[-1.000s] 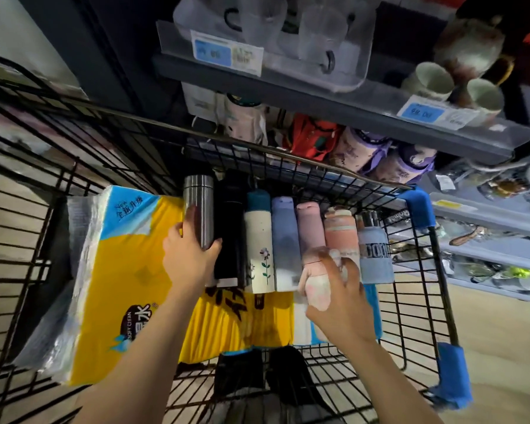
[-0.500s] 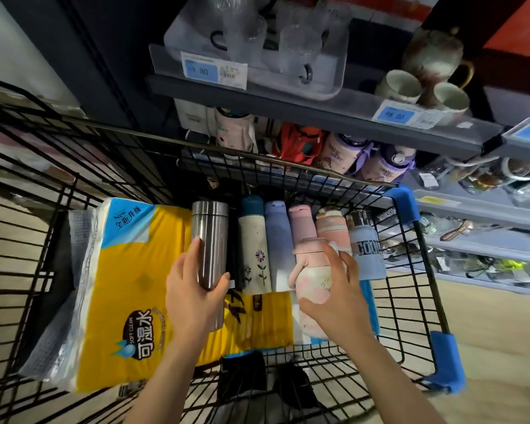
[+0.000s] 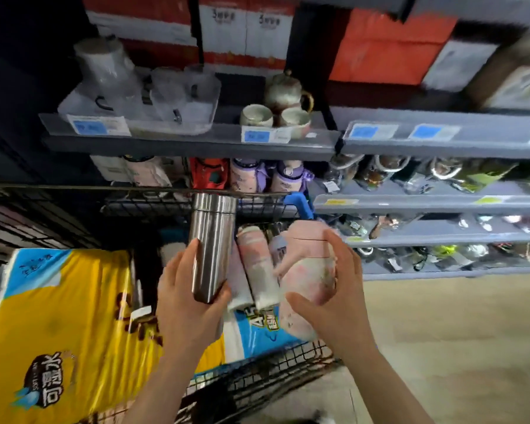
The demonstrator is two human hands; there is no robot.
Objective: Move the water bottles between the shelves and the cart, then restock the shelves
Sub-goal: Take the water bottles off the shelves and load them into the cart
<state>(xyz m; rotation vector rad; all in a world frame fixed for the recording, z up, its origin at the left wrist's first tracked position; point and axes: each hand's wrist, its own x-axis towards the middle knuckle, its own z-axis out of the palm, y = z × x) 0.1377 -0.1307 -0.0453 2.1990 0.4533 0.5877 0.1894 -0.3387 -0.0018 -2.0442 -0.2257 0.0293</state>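
My left hand (image 3: pixel 190 301) grips a steel bottle (image 3: pixel 211 246) by its lower end and holds it upright above the black wire cart (image 3: pixel 257 381). A round pink bottle (image 3: pixel 306 270) sits in my right hand (image 3: pixel 337 301), lifted at the cart's right side. Other bottles, one pink and grey (image 3: pixel 257 267), still lie in the cart under my hands, partly hidden. Beyond the cart's far rim, a shelf (image 3: pixel 410 206) holds purple-lidded bottles (image 3: pixel 270 175) and a red one (image 3: pixel 210 174).
A large yellow and blue tissue pack (image 3: pixel 65 325) fills the cart's left part. The shelf above (image 3: pixel 190 145) carries glass mugs (image 3: pixel 166 96) and a ceramic tea set (image 3: pixel 285 99). Boxes stand higher up. Lower right shelves hold wrapped glassware. Pale floor lies to the right.
Both hands have lifted their bottles up out of the row in the cart, toward the shelves. My view has tilted upward, showing more shelving.
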